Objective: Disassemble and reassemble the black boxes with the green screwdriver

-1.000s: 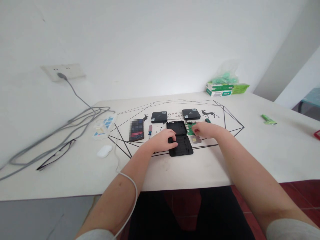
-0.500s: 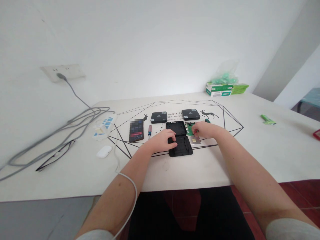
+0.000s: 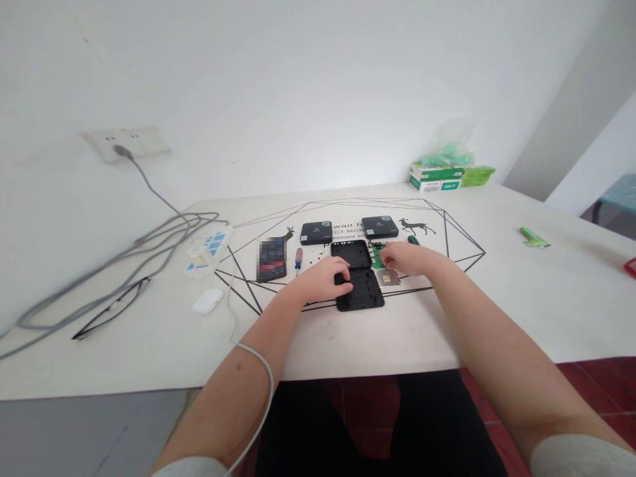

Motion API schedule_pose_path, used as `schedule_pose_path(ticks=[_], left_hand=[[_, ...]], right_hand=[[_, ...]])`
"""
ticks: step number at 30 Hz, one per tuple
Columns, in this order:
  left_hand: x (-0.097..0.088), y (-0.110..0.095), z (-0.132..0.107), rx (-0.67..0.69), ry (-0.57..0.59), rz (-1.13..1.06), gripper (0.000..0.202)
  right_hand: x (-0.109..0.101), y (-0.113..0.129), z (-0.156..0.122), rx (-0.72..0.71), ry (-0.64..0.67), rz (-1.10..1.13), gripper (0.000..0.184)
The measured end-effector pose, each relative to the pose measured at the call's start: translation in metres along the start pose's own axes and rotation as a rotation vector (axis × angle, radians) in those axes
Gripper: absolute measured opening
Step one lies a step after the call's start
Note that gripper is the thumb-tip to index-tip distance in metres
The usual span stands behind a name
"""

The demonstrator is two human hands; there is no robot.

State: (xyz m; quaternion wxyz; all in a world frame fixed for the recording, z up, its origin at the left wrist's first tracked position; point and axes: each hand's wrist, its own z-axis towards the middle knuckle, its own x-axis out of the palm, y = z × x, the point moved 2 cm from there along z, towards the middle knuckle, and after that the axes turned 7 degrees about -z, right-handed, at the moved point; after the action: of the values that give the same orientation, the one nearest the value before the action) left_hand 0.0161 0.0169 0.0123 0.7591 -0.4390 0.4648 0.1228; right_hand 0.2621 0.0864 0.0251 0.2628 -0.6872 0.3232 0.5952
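My left hand (image 3: 326, 278) rests at the left edge of an opened black plastic case, its fingers curled and thumb bent over the near half (image 3: 365, 297). The case's far half (image 3: 350, 254) lies flat just behind, inside facing up. To the right, my right hand (image 3: 405, 257) has its fingertips closed together at a green circuit board (image 3: 377, 257), partly hidden by the hand. A flat silvery metal plate (image 3: 389, 278) with a yellowish square lies just below those fingers. Behind my right hand shows a dark green handle (image 3: 413, 240).
Two closed black boxes (image 3: 317, 232) (image 3: 379, 226) sit behind the case. A screwdriver (image 3: 298, 260), small dark bits and a phone (image 3: 271, 260) lie left. Further left are a white earbud case (image 3: 207, 301), glasses (image 3: 112, 308) and cables (image 3: 163, 252). Green-white boxes (image 3: 435, 177) stand at the back right.
Hardly anything differs. The fingers of my right hand have shifted slightly at the circuit board; my left hand stays in place on the case.
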Motion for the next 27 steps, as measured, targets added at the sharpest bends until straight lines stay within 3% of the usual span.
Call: schedule_pose_path(ticks=[7, 12, 18, 27], left_hand=[[0.0, 0.002, 0.0, 0.009, 0.001, 0.011, 0.011], [0.001, 0.002, 0.0, 0.007, 0.002, 0.017, 0.012], [0.0, 0.0, -0.001, 0.003, -0.004, 0.024, 0.012], [0.001, 0.004, 0.002, 0.007, -0.078, 0.03, 0.014]], right_hand=[[-0.003, 0.002, -0.004, 0.015, -0.021, -0.015, 0.018], [-0.004, -0.006, -0.006, 0.177, -0.115, 0.0, 0.019], [-0.001, -0.014, 0.002, 0.2, -0.261, 0.196, 0.018], [-0.011, -0.003, -0.001, 0.207, -0.426, 0.462, 0.012]])
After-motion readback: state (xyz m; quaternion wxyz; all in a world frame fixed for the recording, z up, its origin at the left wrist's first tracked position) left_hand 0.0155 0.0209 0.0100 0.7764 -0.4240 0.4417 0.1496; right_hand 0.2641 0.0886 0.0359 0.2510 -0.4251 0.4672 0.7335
